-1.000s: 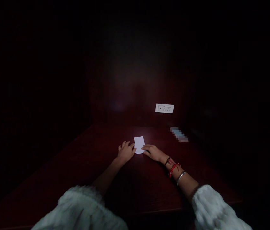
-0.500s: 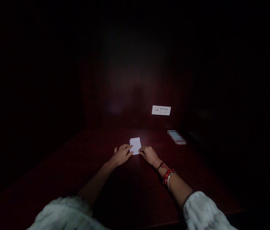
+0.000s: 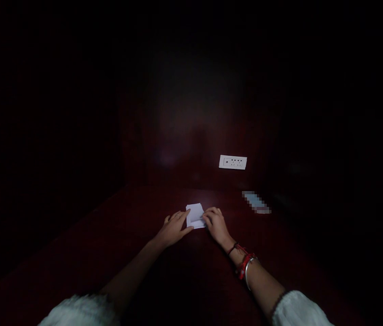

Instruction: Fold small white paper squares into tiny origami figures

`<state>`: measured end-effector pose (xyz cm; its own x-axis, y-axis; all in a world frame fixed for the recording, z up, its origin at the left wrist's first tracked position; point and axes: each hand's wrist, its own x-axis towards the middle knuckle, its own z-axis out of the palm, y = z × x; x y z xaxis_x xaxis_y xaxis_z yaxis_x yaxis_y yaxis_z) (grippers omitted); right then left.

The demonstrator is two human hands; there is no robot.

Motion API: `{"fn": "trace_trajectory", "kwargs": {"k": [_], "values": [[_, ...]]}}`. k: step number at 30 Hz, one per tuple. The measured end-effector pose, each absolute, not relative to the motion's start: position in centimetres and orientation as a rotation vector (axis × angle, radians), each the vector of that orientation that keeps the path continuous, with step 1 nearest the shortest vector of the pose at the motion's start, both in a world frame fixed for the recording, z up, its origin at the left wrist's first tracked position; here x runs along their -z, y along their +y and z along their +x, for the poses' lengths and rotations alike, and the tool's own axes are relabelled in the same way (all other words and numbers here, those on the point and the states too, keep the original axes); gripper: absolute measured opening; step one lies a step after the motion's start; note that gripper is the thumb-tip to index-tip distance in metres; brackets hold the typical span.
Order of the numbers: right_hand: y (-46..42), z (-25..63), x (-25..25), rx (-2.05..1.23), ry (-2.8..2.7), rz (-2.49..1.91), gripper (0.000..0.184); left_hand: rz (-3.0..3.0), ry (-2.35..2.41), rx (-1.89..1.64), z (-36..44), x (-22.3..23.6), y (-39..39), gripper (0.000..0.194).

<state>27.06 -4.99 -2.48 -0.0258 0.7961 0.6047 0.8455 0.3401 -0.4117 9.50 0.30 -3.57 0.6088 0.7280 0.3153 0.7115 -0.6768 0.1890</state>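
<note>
A small stack of white paper (image 3: 194, 212) lies on the dark red table, its sheets slightly out of line. My left hand (image 3: 172, 230) rests along the stack's left side, fingers spread, with the index fingertip and thumb touching the paper's edge. At the right edge, my right hand (image 3: 215, 224) pinches the side of the top sheet between thumb and fingers. That sheet is partly lifted and bent, and a shadow falls under it near the lower edge. Red cords and a silver bangle circle my right wrist.
On the dark red back wall sits a white socket plate (image 3: 232, 162). A pixelated bluish oblong thing (image 3: 255, 202) lies on the table (image 3: 143, 201) at the right. The sides of the view are very dark.
My right hand has closed on the right edge of the top sheet and raised it; earlier the paper lay flat. My left hand stays at the left edge. The view has shifted slightly.
</note>
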Motion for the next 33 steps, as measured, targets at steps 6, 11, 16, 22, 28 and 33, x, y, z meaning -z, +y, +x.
{"fn": "trace_trajectory", "kwargs": {"k": [6,11,16,22,28,33], "values": [[-5.8,26.9,1.2,0.114,-1.382,-1.368,0.024,2.789,1.215,-0.682,9.8,3.1,0.1,0.071],[-6.1,27.7,0.3,0.038,-1.187,-1.378,0.023,2.783,1.239,-0.562,10.0,3.0,0.5,0.045],[-6.1,30.3,-1.0,-0.458,-1.058,-1.26,0.021,2.688,1.409,-0.621,9.4,3.6,1.3,0.034],[-6.8,32.1,-0.9,-0.811,-1.211,-1.259,0.017,2.609,1.494,-0.802,8.9,3.2,1.5,0.036],[-7.5,30.5,1.0,-1.01,-1.489,-1.323,0.017,2.654,1.243,-0.882,10.7,1.7,-0.4,0.035],[-7.4,29.9,2.2,-0.561,-1.619,-1.509,0.022,2.773,0.663,-0.697,11.8,1.5,-3.3,0.031]]}}
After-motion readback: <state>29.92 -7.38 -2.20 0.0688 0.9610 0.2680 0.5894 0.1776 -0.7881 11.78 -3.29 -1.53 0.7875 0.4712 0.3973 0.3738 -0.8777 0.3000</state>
